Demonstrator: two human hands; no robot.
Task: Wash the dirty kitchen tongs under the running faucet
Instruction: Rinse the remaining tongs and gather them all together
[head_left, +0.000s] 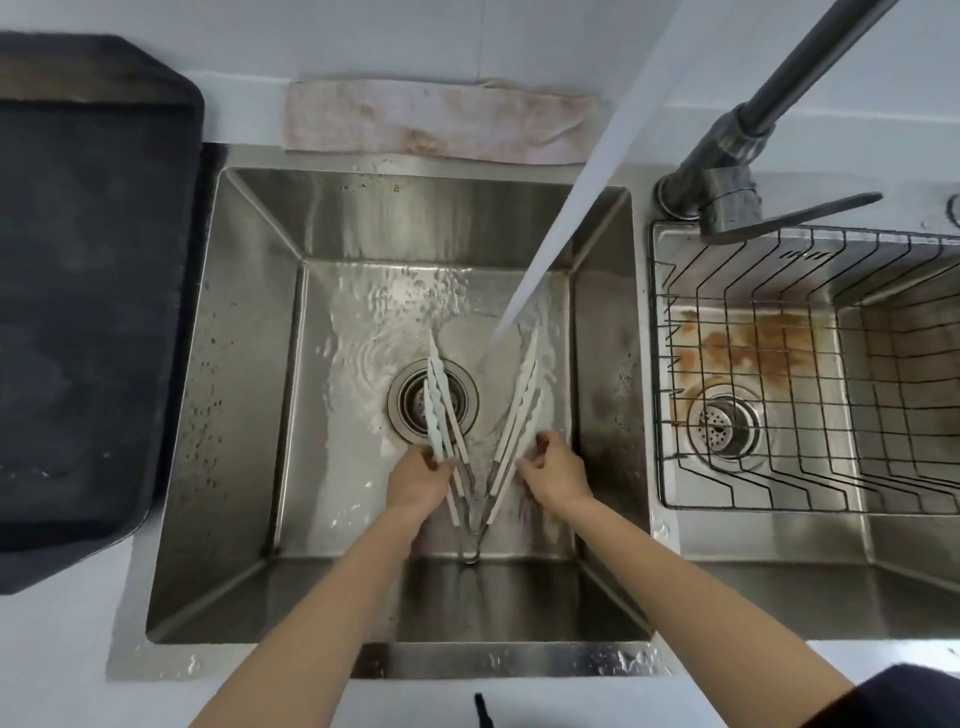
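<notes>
Two bare forearms reach from the near edge into the left sink basin (249, 364). Left hand (418, 480) grips one arm of the tongs (470, 441); right hand (556, 475) grips the other, spreading them into a V above the drain (432, 400). Farther off, the water stream (561, 208) from the faucet (727, 156) lands between the tips, so it may miss the dirty ends; wet arms could slip.
</notes>
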